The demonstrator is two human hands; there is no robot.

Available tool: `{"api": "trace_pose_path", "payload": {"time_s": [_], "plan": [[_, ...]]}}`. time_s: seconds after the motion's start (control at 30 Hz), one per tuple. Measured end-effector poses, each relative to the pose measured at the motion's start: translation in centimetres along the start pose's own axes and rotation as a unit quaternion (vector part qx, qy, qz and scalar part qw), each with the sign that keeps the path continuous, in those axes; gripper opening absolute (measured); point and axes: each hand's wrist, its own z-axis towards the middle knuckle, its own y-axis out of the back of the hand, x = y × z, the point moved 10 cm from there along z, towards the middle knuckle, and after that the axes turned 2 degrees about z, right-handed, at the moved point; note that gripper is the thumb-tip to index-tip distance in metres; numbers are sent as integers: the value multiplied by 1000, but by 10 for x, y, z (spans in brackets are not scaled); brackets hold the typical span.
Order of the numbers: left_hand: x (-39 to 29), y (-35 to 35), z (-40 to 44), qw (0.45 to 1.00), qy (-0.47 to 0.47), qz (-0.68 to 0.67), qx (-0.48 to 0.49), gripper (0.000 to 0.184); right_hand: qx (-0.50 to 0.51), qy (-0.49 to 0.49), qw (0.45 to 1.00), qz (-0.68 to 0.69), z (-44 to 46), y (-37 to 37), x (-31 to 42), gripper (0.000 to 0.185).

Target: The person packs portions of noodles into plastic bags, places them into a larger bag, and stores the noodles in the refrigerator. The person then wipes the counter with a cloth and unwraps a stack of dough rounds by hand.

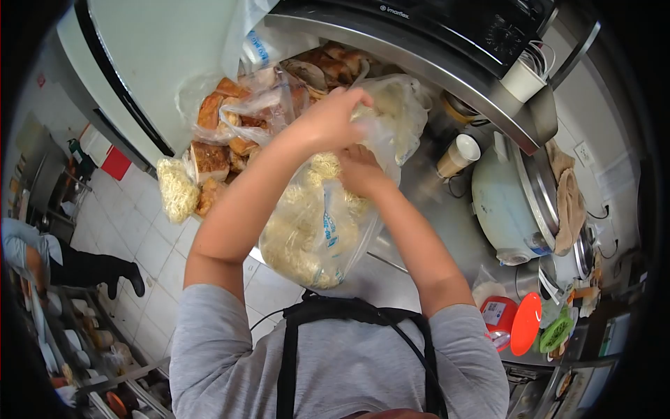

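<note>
A large clear plastic bag with blue print, full of pale yellow noodles, lies at the counter's edge in front of my body. My right hand is closed on the top of this noodle bag, its fingers bent over the plastic. Just beyond it, my left hand is raised above the bag's mouth with its fingers apart; they are slightly blurred. Another clear plastic bag lies behind my hands. Left of my forearm are browned pieces of roasted meat, partly under clear plastic, and a small bag of noodles.
An oven overhangs the back of the counter. Right stand a paper cup, a large pale cooker and a red container beside its orange-red lid. Far left, a person is near shelves.
</note>
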Motion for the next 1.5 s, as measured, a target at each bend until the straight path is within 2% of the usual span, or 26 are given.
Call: {"api": "trace_pose_path", "payload": {"time_s": [0.03,0.07,0.13,0.17,0.2,0.27,0.3,0.37,0.4,0.43,0.5,0.53,0.6,0.63,0.67,0.7,0.83,0.97,1.03,1.17,1.2,1.27,1.3,1.33,1.43,1.5], "plan": [[-5,5,-11,995,15,97,20,41,-19,1,1000,25,1,-1,1,53],[-10,13,-27,980,30,196,38,52,181,-120,975,45,-29,22,27,52],[-18,36,-63,982,23,176,-65,51,116,-39,992,7,-57,73,66,51],[-7,31,-78,983,96,154,-24,52,-62,11,998,-13,-64,111,71,50],[2,23,-95,977,170,130,23,52,-235,59,970,-31,-86,145,75,49],[-2,-9,-121,978,180,101,14,45,-415,75,903,-77,-115,167,75,47],[-1,-26,-132,979,183,88,9,42,-436,48,892,-109,-100,162,63,46],[11,-73,-150,975,171,124,70,39,-391,-6,919,-39,-70,143,24,43],[15,-88,-155,971,164,143,99,38,-320,-34,945,67,-54,123,-1,40],[18,-87,-161,977,180,75,85,34,-243,-59,953,173,-41,104,-17,38],[24,-80,-173,973,215,-62,59,26,-201,-16,901,383,-33,95,-24,25],[30,-64,-178,954,238,-181,-19,22,-176,8,859,481,-33,93,-22,21],[41,-36,-190,854,271,-410,-169,14,-189,-64,789,581,-53,107,-29,14],[29,-16,-184,833,220,-470,-191,10,-191,-103,748,627,-67,114,-27,13],[14,10,-176,807,167,-525,-212,5,-185,-82,737,645,-78,124,-22,18],[-3,29,-171,802,144,-538,-217,7,-188,-99,664,717,-91,129,-22,15],[-46,52,-158,840,106,-496,-192,8,-179,-24,670,720,-151,184,4,15],[-86,40,-148,827,75,-536,-152,8,-171,42,708,684,-203,207,39,13],[-113,16,-142,835,57,-541,-89,9,-152,29,781,605,-229,202,66,20],[-169,-20,-137,863,40,-504,3,12,-61,-6,868,494,-261,181,95,33],[-172,-29,-142,878,83,-471,7,12,-38,-20,887,459,-267,179,98,34],[-215,-22,-136,965,-128,-227,-9,13,-66,-28,897,437,-272,178,91,34],[-237,-24,-142,968,-233,-93,-23,13,-76,-29,901,427,-274,175,88,34],[-241,-25,-142,975,-206,-70,-40,14,-99,-22,899,426,-276,172,85,28],[-244,-37,-139,972,-226,-70,-1,13,-173,43,868,464,-274,166,79,19],[-228,-48,-136,957,-222,-185,8,19,-213,82,857,461,-272,164,75,11]]}}
